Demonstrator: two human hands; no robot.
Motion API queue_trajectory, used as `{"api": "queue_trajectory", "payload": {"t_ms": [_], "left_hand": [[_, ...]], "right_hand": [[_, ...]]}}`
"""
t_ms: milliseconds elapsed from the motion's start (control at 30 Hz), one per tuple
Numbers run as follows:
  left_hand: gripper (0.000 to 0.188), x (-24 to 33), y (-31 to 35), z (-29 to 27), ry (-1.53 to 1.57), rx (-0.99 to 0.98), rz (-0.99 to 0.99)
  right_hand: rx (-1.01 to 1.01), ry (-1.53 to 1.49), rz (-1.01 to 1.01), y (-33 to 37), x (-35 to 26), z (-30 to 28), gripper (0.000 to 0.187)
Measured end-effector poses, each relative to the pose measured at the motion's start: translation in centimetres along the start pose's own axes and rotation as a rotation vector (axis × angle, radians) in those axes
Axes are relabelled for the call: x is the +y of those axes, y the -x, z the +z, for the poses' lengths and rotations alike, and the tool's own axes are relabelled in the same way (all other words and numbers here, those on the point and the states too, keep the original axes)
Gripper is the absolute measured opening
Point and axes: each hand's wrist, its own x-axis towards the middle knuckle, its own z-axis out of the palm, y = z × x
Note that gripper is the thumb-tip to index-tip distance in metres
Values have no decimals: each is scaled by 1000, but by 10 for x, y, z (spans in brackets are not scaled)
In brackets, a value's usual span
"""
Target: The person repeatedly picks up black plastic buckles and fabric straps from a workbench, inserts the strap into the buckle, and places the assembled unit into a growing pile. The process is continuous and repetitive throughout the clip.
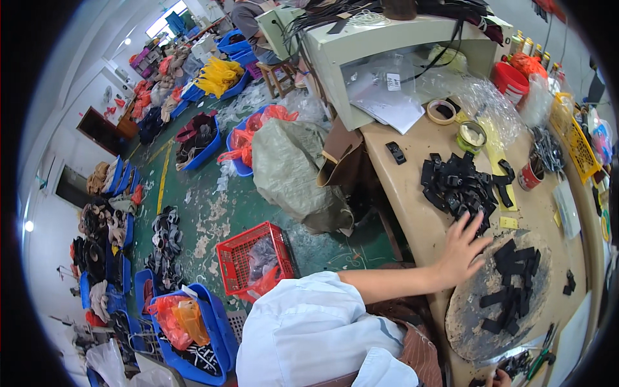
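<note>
My left hand reaches over the workbench with its fingers spread. The fingertips are at the near edge of a pile of black strap pieces with plastic buckles; whether they touch it I cannot tell. Beside the hand lies a round, worn board bearing several short black webbing strips. Only a small part of my right hand shows at the lower edge, near small dark pieces and a green-handled tool. What it holds, if anything, is hidden.
A single black buckle lies near the bench's left edge. Tape rolls, a red cup and a yellow basket stand farther back. Left on the floor are a red crate, a large sack and blue bins. Another person is seated in the background.
</note>
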Motion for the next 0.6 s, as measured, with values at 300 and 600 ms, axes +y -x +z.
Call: {"api": "queue_trajectory", "payload": {"t_ms": [300,600], "left_hand": [[43,45,30,11,239,-201,116],[44,61,42,10,805,-703,-118]], "right_hand": [[-88,168,-124,19,-27,-3,24],[279,-143,-172,9,-25,2,14]]}}
